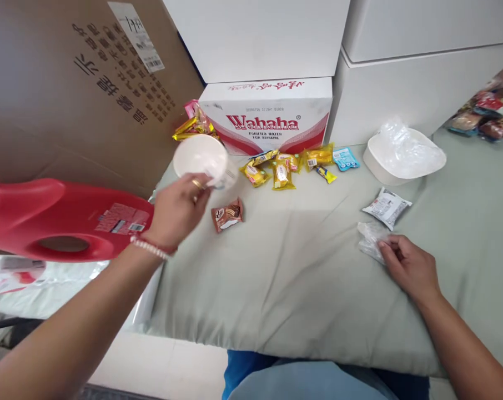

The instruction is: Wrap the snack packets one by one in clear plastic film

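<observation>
My left hand (180, 205) is closed on the rim of a white paper cup (201, 158), held tilted above the cloth with its mouth toward me. A brown wrapped snack (228, 215) lies just right of that hand. On the right, my right hand (410, 266) pinches a crumpled clear plastic wrapper (371, 240) at the cloth. Right behind the wrapper lies a silver-grey snack packet (387, 208). Farther back stands a white bowl (388, 168) with crumpled clear plastic (403, 145) in it.
Several yellow snack packets (283, 171) and a blue packet (346, 159) lie before a Wahaha water carton (276, 119). More packets (195, 123) lie behind the cup. A red plastic object (110, 205) and a cardboard box (80, 133) stand left. Bagged snacks (484, 114) lie far right.
</observation>
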{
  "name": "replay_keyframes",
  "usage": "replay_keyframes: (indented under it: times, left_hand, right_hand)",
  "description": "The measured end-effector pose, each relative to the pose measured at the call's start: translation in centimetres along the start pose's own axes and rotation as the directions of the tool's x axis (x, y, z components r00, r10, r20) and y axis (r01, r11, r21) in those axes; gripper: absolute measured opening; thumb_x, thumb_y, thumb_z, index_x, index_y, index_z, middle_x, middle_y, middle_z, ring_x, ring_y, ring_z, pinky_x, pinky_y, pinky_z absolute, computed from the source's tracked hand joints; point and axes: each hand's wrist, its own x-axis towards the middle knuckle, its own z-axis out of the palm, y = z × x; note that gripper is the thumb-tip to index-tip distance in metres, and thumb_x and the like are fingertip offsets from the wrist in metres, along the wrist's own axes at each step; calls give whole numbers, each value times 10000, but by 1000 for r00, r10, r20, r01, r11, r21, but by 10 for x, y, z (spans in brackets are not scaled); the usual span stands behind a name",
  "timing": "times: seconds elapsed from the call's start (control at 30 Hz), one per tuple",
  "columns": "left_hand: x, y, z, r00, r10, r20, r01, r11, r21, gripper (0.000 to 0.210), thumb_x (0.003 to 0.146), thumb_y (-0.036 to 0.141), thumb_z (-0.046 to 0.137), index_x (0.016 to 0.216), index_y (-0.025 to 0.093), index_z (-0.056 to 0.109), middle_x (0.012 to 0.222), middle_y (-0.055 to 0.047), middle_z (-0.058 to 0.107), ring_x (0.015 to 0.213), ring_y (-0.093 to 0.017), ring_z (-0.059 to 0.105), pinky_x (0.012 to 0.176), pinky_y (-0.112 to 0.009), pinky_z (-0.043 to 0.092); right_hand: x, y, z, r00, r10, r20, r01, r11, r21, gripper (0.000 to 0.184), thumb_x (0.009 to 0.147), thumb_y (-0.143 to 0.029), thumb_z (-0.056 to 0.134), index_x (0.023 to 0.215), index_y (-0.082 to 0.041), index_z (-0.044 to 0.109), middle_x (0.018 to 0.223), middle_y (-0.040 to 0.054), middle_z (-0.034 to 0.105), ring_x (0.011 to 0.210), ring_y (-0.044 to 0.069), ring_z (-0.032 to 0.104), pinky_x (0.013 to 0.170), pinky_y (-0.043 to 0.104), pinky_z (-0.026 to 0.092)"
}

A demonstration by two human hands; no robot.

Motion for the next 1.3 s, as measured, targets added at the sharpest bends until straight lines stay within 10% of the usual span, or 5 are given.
replay_keyframes:
  times: [0.3, 0.53, 0.83, 1.07, 1.3]
  left_hand:
    - [-138, 162, 14, 811, 480, 336, -404, 873, -273, 355, 1032, 131, 413, 1191, 238, 711, 1262, -81, 751, 904, -223, 768, 725, -323, 636]
    - [-159, 174, 43, 883, 456, 107, -411, 864, -290, 333, 1037, 141, 437, 1344, 231, 529, 1339, -133, 699, 963, -230, 760, 759, -344, 627]
    - [-180, 160, 78, 980, 189, -56, -191, 835, -516, 813, 1009, 212, 542, 1683, 279, 92, 1508, -194, 579, 910, -205, 757, 827, -386, 657]
    - [-175, 161, 83, 981, 152, -122, -195, 795, -574, 805, 1021, 279, 580, 1694, 276, 139, 1443, -164, 625, 864, -202, 747, 756, -349, 650]
    - [-160, 163, 78, 949, 281, -144, -311, 754, -578, 178, 1058, 218, 532, 1181, 220, 661, 1077, -57, 696, 852, -145, 735, 720, -229, 590]
  right_hand:
    - [21, -59, -45, 949, -254, 184, 276, 955, -105, 492, 928, -458, 621, 1322, -171, 686, 1432, 227, 605, 1262, 390, 634, 1005, 513, 553]
    - [-8, -179, -51, 572, -534, 622, 587, 797, 144, 426, 939, -198, 669, 1365, -193, 660, 1313, 147, 708, 1113, 281, 721, 957, 383, 563]
    - [-20, -212, -8, 533, -371, 761, 654, 750, -93, 325, 987, -246, 602, 1288, -211, 721, 1155, 130, 754, 982, 281, 742, 789, 345, 576]
    - [-22, -167, -37, 713, -607, 351, 454, 780, 430, 355, 919, -223, 660, 1269, -228, 719, 1131, 78, 690, 922, 192, 683, 825, 302, 562]
    - [117, -78, -76, 974, -12, -227, 104, 913, 395, 476, 946, -411, 542, 1372, -216, 623, 1090, 66, 699, 766, 180, 630, 664, 290, 528]
